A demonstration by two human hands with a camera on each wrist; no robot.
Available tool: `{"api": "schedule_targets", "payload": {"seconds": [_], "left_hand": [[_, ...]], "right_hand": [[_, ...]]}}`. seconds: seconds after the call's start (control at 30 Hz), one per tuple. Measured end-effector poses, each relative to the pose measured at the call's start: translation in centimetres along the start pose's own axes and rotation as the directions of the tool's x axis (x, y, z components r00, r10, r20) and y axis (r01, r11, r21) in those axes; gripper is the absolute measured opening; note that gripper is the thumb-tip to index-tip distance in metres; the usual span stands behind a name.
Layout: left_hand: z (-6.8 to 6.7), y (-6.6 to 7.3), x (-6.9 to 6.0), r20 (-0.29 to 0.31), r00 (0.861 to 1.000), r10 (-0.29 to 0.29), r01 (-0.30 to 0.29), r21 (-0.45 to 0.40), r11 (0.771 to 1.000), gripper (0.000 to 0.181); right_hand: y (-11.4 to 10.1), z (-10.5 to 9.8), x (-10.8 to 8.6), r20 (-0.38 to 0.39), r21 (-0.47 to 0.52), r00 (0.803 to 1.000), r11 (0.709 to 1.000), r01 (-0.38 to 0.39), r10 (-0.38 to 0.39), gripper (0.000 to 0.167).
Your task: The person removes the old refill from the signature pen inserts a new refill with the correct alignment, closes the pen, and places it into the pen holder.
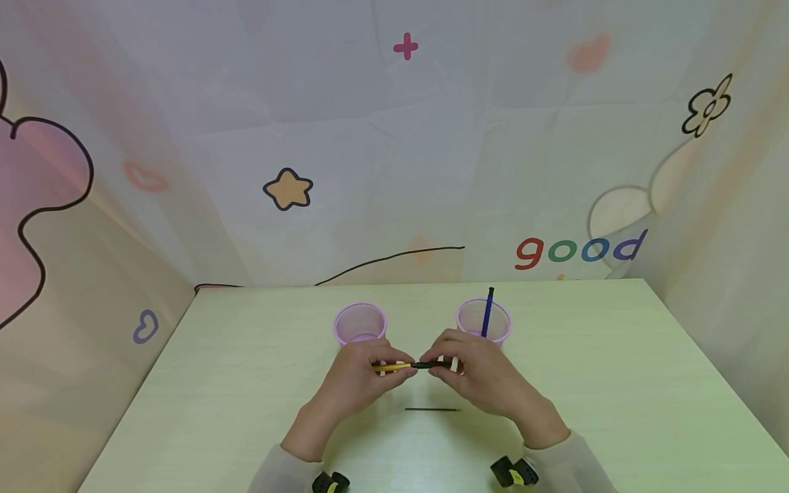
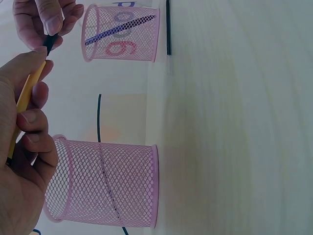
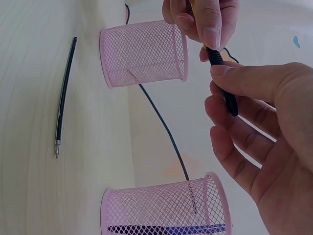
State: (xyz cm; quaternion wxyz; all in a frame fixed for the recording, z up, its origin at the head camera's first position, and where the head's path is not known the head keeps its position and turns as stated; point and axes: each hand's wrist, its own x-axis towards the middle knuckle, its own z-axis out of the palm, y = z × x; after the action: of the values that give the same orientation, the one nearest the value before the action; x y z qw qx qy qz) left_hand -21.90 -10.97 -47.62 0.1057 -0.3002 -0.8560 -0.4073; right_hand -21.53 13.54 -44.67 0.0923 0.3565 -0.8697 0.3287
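We see two hands holding a yellow barrel (image 1: 392, 368) and black piece (image 1: 424, 365) end to end.
Going left to right, a pink cup (image 2: 117, 188) stands beyond the left hand (image 1: 364, 375), whose fingers curl closely round the barrel; its long axis runs sideways towards the right fingers. We cannot tell whether the parts are joined. On our side of the fingers, a thin refill (image 1: 433, 409) lies on the worktop (image 1: 246, 383), roughly parallel, tip rightward, slightly nearer the right hand (image 1: 479, 371). That hand's fingers pinch the black piece; beyond them, another cup (image 1: 509, 322) holds a blue pen (image 1: 487, 313).
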Motion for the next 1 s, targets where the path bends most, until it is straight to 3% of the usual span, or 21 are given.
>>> {"api": "schedule_targets", "payload": {"seconds": [1.0], "left_hand": [[0.29,-0.19,0.04,-0.022,1.0,0.011,-0.012,-0.026,1.0,0.008]], "right_hand": [[-0.08,0.07,0.08,-0.035,-0.008,0.998,0.999,0.043,-0.043,0.02]]}}
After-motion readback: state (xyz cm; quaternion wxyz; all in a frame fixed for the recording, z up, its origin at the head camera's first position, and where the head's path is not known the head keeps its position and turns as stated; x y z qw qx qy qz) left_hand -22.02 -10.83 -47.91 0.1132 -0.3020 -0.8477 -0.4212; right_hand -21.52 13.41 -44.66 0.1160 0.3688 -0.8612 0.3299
